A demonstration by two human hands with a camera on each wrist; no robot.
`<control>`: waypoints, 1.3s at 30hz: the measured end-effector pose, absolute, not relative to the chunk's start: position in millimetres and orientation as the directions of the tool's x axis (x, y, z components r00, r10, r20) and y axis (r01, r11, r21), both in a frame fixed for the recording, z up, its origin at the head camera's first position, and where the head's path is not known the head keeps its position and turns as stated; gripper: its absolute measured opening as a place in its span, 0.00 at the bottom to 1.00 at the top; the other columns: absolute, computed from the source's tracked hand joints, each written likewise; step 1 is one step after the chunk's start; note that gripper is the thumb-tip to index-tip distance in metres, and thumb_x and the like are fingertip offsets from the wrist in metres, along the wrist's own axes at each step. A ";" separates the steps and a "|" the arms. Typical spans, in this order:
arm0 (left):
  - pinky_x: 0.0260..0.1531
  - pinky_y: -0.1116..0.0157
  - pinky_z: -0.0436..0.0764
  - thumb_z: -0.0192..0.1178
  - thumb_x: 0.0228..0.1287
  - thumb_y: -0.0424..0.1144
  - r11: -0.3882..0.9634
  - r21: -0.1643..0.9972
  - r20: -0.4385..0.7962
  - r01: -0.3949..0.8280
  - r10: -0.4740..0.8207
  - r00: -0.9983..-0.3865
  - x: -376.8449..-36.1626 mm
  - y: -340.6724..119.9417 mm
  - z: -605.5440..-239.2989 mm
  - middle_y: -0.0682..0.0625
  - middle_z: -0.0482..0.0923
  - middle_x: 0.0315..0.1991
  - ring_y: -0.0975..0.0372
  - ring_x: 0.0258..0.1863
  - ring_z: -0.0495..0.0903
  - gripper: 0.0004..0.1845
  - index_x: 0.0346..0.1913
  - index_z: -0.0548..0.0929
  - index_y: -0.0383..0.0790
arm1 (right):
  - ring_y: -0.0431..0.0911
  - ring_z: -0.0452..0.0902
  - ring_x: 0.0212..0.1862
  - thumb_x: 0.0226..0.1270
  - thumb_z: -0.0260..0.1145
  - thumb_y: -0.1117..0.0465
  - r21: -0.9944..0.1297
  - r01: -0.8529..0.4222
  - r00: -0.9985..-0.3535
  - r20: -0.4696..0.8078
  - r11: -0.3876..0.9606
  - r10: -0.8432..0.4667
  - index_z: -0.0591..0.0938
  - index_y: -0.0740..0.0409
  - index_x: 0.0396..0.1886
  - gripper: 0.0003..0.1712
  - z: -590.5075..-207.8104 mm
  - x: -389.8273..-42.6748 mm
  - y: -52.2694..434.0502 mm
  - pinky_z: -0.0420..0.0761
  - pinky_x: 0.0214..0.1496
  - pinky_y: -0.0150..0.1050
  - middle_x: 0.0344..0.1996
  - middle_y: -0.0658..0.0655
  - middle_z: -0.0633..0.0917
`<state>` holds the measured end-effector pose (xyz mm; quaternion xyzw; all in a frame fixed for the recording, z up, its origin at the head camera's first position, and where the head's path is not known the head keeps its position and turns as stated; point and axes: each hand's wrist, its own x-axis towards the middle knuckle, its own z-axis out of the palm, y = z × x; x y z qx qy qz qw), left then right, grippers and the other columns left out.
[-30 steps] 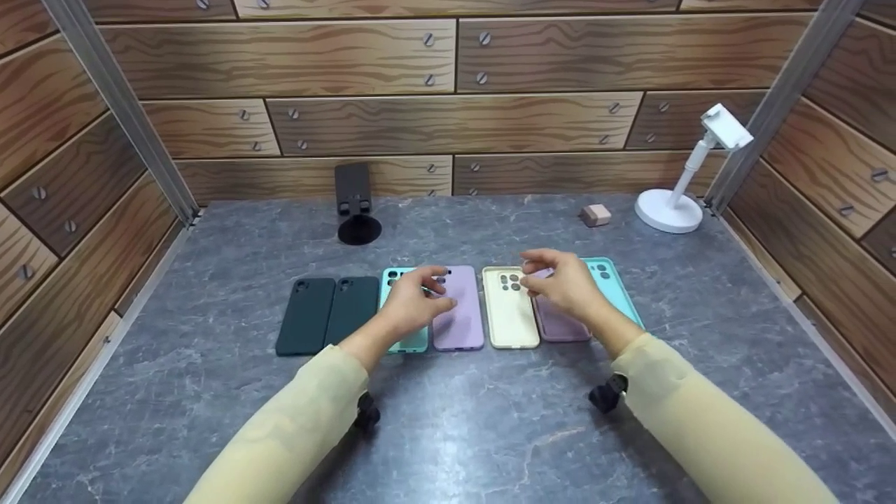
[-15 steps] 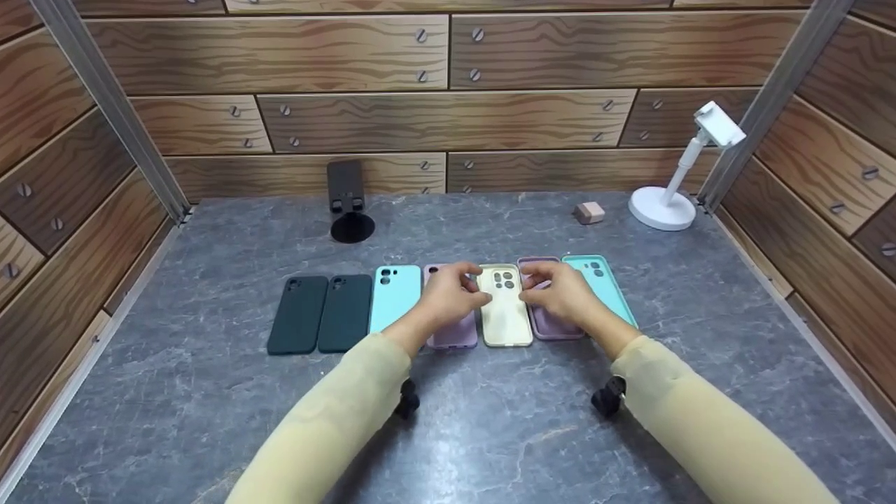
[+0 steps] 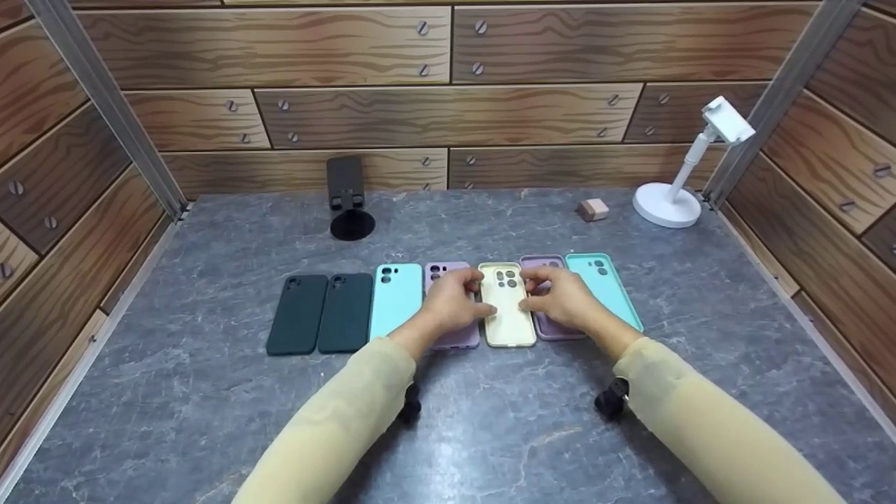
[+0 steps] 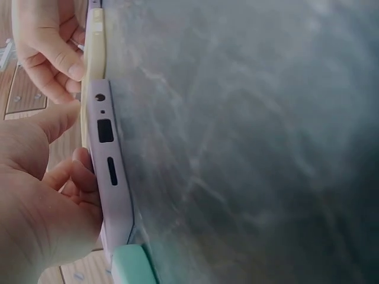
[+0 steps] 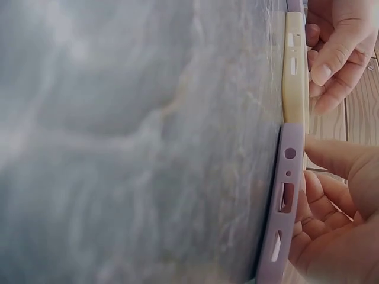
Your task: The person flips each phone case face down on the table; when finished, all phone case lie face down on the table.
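Note:
Phone cases lie in a row on the grey table. Both hands are at a cream case, whose raised rim faces up. My left hand reaches over a lilac case, thumb and fingertips at the cream case's left edge. Opposite it, my right hand has its thumb and fingertips at the right edge, above a mauve case. Each hand's thumb and fingers are spread apart along the edge, not wrapped round it. In the left wrist view, the left thumb tip meets the cream rim. The palms hide parts of the neighbouring cases.
Further left lie a turquoise case and two dark cases. Another turquoise case ends the row at right. Behind stand a black phone stand, a small pinkish block and a white phone stand.
My left hand has moved right, from over the left turquoise and lilac cases to the cream case's left edge. My right hand stays almost in place, its fingertips lower at the right edge.

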<state>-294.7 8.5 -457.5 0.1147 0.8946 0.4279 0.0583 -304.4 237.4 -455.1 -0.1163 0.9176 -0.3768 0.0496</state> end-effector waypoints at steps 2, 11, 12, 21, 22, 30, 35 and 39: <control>0.55 0.59 0.80 0.81 0.60 0.39 0.631 0.758 -0.007 0.168 0.265 -0.964 -293.4 8.2 -458.6 0.47 0.83 0.52 0.57 0.49 0.80 0.33 0.67 0.81 0.35 | 0.57 0.83 0.56 0.64 0.78 0.66 -0.704 -0.184 -0.965 -0.002 0.686 -0.261 0.81 0.70 0.66 0.31 -456.9 -304.2 236.8 0.79 0.61 0.52 0.46 0.60 0.86; 0.65 0.58 0.75 0.83 0.56 0.41 0.679 0.704 -0.004 0.209 0.298 -0.955 -288.7 7.8 -462.5 0.45 0.82 0.57 0.54 0.57 0.80 0.39 0.70 0.79 0.35 | 0.59 0.83 0.55 0.62 0.79 0.66 -0.728 -0.199 -0.954 -0.010 0.657 -0.300 0.81 0.71 0.65 0.32 -464.1 -303.7 237.7 0.79 0.65 0.55 0.50 0.64 0.86; 0.65 0.58 0.75 0.82 0.56 0.41 0.681 0.701 -0.004 0.211 0.299 -0.954 -288.3 8.0 -462.2 0.45 0.82 0.57 0.54 0.58 0.80 0.39 0.70 0.79 0.35 | 0.59 0.83 0.55 0.62 0.79 0.66 -0.732 -0.200 -0.953 -0.011 0.652 -0.304 0.81 0.71 0.66 0.32 -464.6 -303.9 238.4 0.79 0.64 0.55 0.50 0.65 0.86; 0.66 0.59 0.75 0.82 0.57 0.40 0.689 0.693 -0.004 0.213 0.299 -0.954 -286.1 8.2 -462.6 0.45 0.81 0.58 0.54 0.58 0.80 0.38 0.70 0.80 0.37 | 0.52 0.82 0.47 0.62 0.79 0.65 -0.751 -0.195 -0.949 -0.018 0.631 -0.315 0.82 0.69 0.66 0.32 -468.2 -304.9 243.7 0.81 0.53 0.44 0.46 0.63 0.87; 0.66 0.59 0.75 0.81 0.57 0.39 0.687 0.694 -0.001 0.214 0.299 -0.954 -286.1 8.3 -462.6 0.45 0.81 0.58 0.54 0.58 0.80 0.37 0.70 0.80 0.37 | 0.51 0.82 0.46 0.62 0.79 0.66 -0.753 -0.193 -0.949 -0.018 0.629 -0.313 0.82 0.69 0.66 0.32 -468.2 -305.0 243.9 0.81 0.53 0.43 0.46 0.63 0.87; 0.65 0.59 0.75 0.77 0.56 0.35 0.684 0.700 0.006 0.205 0.282 -0.959 -286.4 10.3 -462.2 0.45 0.81 0.57 0.54 0.57 0.80 0.35 0.70 0.80 0.37 | 0.52 0.82 0.47 0.62 0.78 0.67 -0.754 -0.190 -0.949 -0.023 0.629 -0.314 0.82 0.69 0.65 0.31 -465.8 -306.6 244.3 0.80 0.52 0.41 0.46 0.64 0.87; 0.65 0.59 0.75 0.76 0.58 0.35 0.687 0.700 -0.007 0.193 0.277 -0.961 -288.8 12.4 -457.6 0.44 0.80 0.59 0.54 0.58 0.80 0.35 0.71 0.79 0.37 | 0.52 0.82 0.46 0.63 0.77 0.67 -0.752 -0.182 -0.952 -0.026 0.634 -0.305 0.82 0.69 0.66 0.31 -464.1 -308.9 244.9 0.80 0.51 0.41 0.47 0.64 0.86; 0.65 0.60 0.76 0.74 0.59 0.33 0.678 0.710 -0.007 0.193 0.281 -0.960 -290.3 11.7 -454.6 0.43 0.83 0.60 0.54 0.59 0.81 0.36 0.72 0.79 0.36 | 0.52 0.82 0.45 0.62 0.77 0.67 -0.749 -0.188 -0.953 -0.018 0.635 -0.303 0.82 0.70 0.66 0.31 -464.9 -308.7 244.2 0.80 0.50 0.41 0.46 0.65 0.87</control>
